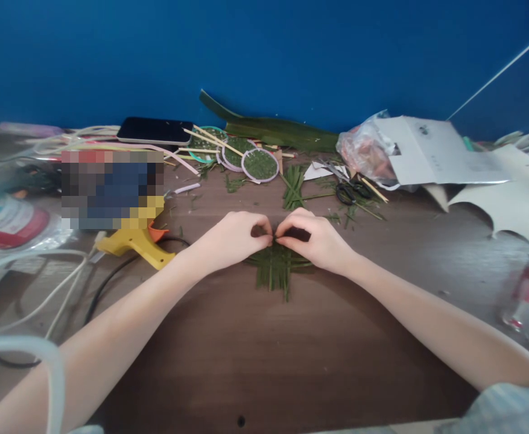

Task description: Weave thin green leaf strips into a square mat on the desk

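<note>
Green leaf strips (274, 271) lie crossed in a flat, loose weave on the brown table (264, 349), ends fanning toward me. My left hand (241, 237) and right hand (321, 240) meet fingertip to fingertip at their far edge, thumbs and forefingers pinched, wrists angled inward.

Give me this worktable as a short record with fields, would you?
Surface: brown table
Left hand: fingertips pinched at the green weave
Right hand: pinched there too, facing the left
Beyond hands: round discs, scissors, long leaf
Left side: phone, yellow tool
Right side: clear bag
Backdrop: blue wall
</note>
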`<state>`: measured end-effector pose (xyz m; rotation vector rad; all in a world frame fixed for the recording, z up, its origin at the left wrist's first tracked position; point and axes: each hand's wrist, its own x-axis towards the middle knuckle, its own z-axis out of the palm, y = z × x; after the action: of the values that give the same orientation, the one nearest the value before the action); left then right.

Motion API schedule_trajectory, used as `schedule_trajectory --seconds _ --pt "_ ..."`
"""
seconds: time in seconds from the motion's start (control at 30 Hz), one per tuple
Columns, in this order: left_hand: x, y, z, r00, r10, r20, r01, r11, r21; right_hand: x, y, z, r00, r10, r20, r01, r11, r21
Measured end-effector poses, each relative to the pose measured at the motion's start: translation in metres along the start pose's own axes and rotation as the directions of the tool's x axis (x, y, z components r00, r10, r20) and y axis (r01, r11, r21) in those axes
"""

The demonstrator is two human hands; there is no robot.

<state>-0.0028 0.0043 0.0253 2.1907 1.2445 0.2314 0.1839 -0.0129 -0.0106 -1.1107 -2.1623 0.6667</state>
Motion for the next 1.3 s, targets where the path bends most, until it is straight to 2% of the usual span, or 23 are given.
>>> schedule_trajectory --seconds 0.17,0.37,0.63,0.87,0.97,1.13,1.2,1.3 --pt "0.0 -0.0006 -0.0002 1.0 0.009 -0.002 -0.009 1.0 -0.002 -0.0001 -0.0016 -0.0004 1.0 0.004 0.001 -0.004 1.0 0.01" --pt "-0.0004 0.0002 -0.0002 1.0 0.008 -0.003 -0.008 1.0 -0.007 -0.0007 -0.0031 -0.0027 0.999 -0.048 0.023 0.048 0.999 -0.01" --pt "-0.0016 -0.0011 -0.0029 0.997 0.029 0.073 -0.024 0.997 -0.077 -0.0023 -0.0002 -0.0029 0.997 -0.07 0.037 0.072 0.997 -0.031" --pt "-0.0022 -0.0013 -0.0041 0.991 0.07 0.112 -0.061 0.995 -0.076 -0.0023 0.0001 -0.0047 0.99 -0.141 0.015 0.141 0.99 0.005" --pt "-0.0027 -0.0007 -0.0028 0.991 0.075 0.107 -0.068 0.995 -0.069 -0.0033 -0.0015 -0.0064 0.996 -0.09 0.012 0.089 0.995 0.04" --pt "-0.004 0.0007 -0.0015 0.993 0.068 0.097 -0.062 0.996 -0.071 -0.0048 -0.0035 -0.0076 0.997 0.072 -0.021 -0.069 0.992 0.106" --pt "-0.0041 0.0005 -0.0004 0.992 0.08 0.098 -0.073 0.995 -0.074 -0.0045 -0.0027 -0.0069 0.994 0.107 -0.032 -0.104 0.991 0.08" --pt "-0.0033 -0.0004 0.003 0.993 0.083 0.08 -0.078 0.994 -0.072 -0.0039 -0.0004 -0.0053 0.993 0.11 -0.041 -0.112 0.992 -0.053"
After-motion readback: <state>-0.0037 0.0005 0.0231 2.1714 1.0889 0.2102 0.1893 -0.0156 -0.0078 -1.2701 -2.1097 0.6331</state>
